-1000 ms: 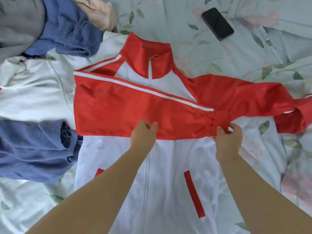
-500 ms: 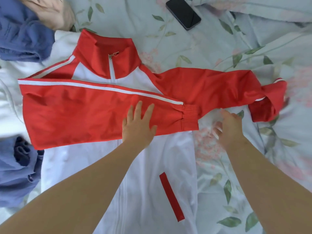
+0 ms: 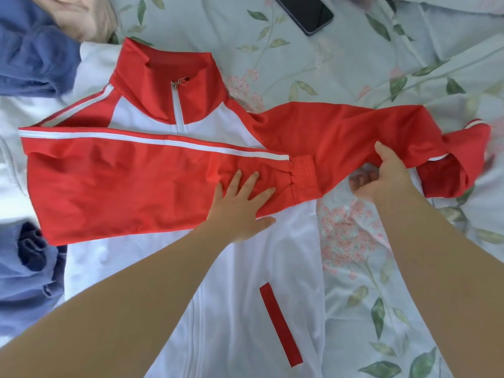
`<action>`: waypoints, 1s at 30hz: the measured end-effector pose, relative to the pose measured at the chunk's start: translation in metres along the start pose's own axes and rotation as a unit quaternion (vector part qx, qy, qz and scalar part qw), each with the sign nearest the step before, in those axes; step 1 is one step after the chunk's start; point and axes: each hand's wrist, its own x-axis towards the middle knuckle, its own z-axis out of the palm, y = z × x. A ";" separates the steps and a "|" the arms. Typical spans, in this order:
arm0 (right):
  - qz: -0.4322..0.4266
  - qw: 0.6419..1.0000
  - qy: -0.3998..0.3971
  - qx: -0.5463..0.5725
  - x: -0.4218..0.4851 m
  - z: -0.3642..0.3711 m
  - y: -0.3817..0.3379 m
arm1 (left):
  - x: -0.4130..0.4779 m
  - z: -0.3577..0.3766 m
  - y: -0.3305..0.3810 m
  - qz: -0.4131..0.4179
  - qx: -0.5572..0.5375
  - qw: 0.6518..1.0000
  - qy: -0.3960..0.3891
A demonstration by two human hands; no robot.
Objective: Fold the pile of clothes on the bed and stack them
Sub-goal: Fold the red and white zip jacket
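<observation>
on the floral bed (image 3: 409, 64) the jacket (image 3: 245, 268) lay front up; left hand (image 3: 240, 205) pressed flat, open, on the folded sleeve (image 3: 122, 181), right hand (image 3: 387, 175) pinched the other sleeve (image 3: 341, 126); best drawn across square, cuff flat

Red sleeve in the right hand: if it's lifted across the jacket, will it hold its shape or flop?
Likely floppy: the red sleeve already sags and bunches around the right hand. Its cuff end is doubled over and would probably dangle. The fabric looks smooth, so it may slide unless the left hand pins the layers.
</observation>
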 end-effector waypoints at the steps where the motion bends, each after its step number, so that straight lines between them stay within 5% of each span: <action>1: -0.014 1.000 -0.009 0.015 -0.001 0.004 0.001 | -0.001 0.003 0.003 0.002 -0.005 1.000 0.003; 6: -0.075 0.996 -0.046 -0.022 -0.010 0.014 0.007 | 0.000 -0.001 0.002 -0.015 -0.091 0.996 0.005; 8: -0.161 0.986 -0.003 -0.037 -0.018 0.014 0.006 | -0.003 -0.007 -0.005 -0.018 -0.169 0.985 0.037; 10: -0.329 0.940 0.040 -0.073 -0.039 0.017 0.006 | -0.011 -0.015 -0.010 -0.028 -0.339 0.933 0.113; 12: -0.519 0.834 -0.004 -0.186 -0.071 0.026 0.021 | -0.019 -0.026 -0.018 -0.077 -0.559 0.806 0.179; 14: -0.595 0.709 -0.153 -0.345 -0.096 0.032 0.053 | -0.029 -0.038 -0.031 -0.166 -0.746 0.620 0.180; 16: -0.503 0.580 -0.334 -0.547 -0.108 0.030 0.091 | -0.038 -0.043 -0.051 -0.223 -0.842 0.468 0.152; 17: -0.432 0.530 -0.372 -0.628 -0.110 0.025 0.108 | -0.042 -0.042 -0.061 -0.237 -0.862 0.424 0.145; 18: -0.369 0.526 -0.381 -0.665 -0.107 0.018 0.122 | -0.046 -0.041 -0.070 -0.249 -0.871 0.399 0.145; 19: -0.316 0.589 -0.365 -0.648 -0.105 0.010 0.130 | -0.050 -0.040 -0.076 -0.257 -0.873 0.389 0.144; 21: -0.203 0.783 -0.253 -0.531 -0.104 0.000 0.131 | -0.053 -0.038 -0.081 -0.267 -0.865 0.403 0.135; 23: -0.165 0.886 -0.124 -0.416 -0.091 -0.007 0.123 | -0.052 -0.038 -0.074 -0.276 -0.825 0.477 0.124; 26: -0.138 0.965 -0.018 -0.220 -0.075 -0.001 0.096 | -0.042 -0.039 -0.049 -0.227 -0.728 0.632 0.141; 30: -0.099 0.985 0.044 -0.133 -0.054 0.023 0.067 | -0.020 -0.041 -0.018 -0.064 -0.628 0.758 0.163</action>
